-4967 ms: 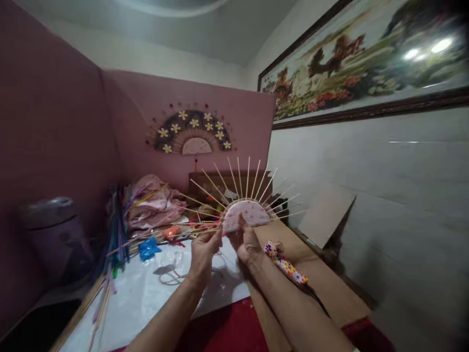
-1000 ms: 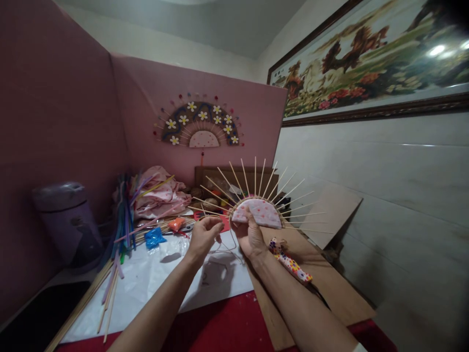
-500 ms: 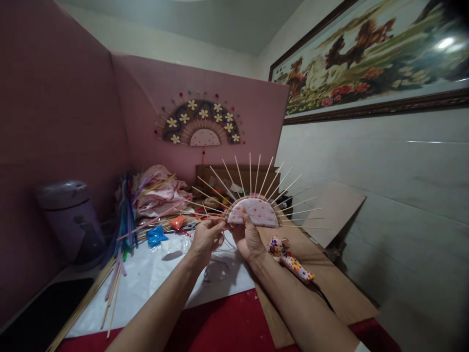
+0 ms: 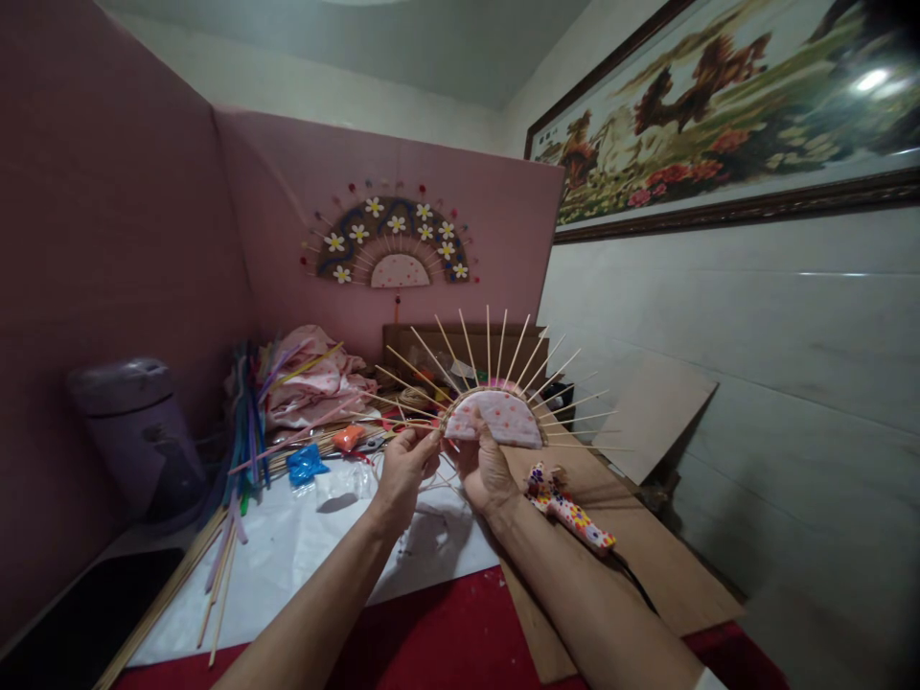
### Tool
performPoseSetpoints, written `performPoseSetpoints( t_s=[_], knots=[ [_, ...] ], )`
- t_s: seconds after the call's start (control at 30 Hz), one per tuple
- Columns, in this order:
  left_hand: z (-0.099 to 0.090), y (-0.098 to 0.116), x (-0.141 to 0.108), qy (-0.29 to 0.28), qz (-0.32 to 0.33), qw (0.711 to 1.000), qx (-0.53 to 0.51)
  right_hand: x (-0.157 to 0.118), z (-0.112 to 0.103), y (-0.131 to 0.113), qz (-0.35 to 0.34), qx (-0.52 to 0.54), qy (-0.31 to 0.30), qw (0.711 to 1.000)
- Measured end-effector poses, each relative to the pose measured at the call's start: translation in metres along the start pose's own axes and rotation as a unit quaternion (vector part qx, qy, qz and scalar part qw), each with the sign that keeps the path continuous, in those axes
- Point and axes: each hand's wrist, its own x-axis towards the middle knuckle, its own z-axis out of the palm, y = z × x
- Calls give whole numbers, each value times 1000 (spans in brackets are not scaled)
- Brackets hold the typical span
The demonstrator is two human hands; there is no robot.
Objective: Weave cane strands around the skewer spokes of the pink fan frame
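Note:
A half-round fan piece (image 4: 503, 419), covered in white cloth with coral dots, is held up in front of me with thin wooden sticks fanning out from its curved edge. My right hand (image 4: 490, 471) grips its lower left part, thumb on the cloth face and fingers behind. At the fan's left corner, the fingertips of my left hand (image 4: 408, 471) pinch a thin tan strand (image 4: 435, 428). Part of that strand is hidden by the fingers. A braided-looking tan edging follows the curve where the sticks come out.
On the white sheet (image 4: 287, 565) lie blue (image 4: 307, 465) and orange (image 4: 349, 439) packets, sticks and pipe cleaners. A flower-patterned glue gun (image 4: 571, 510) rests on brown board (image 4: 682, 585) at right. Behind are crumpled pink cloth (image 4: 316, 369) and a finished flowered fan (image 4: 395, 240) on the partition.
The fan piece has turned slightly, its right-hand sticks shifting a little left. Both hands keep their holds in nearly the same place.

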Motion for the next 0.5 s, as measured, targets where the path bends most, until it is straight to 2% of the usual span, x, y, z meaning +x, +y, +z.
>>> performPoseSetpoints(
  t_s=[0.27, 0.5],
  knots=[
    [2, 1, 0, 11, 5, 1000, 1, -1, 1, 0, -6, -4, -8, 1000],
    [0, 2, -2, 25, 9, 998, 62, -3, 5, -2, 13, -16, 9, 1000]
  ],
)
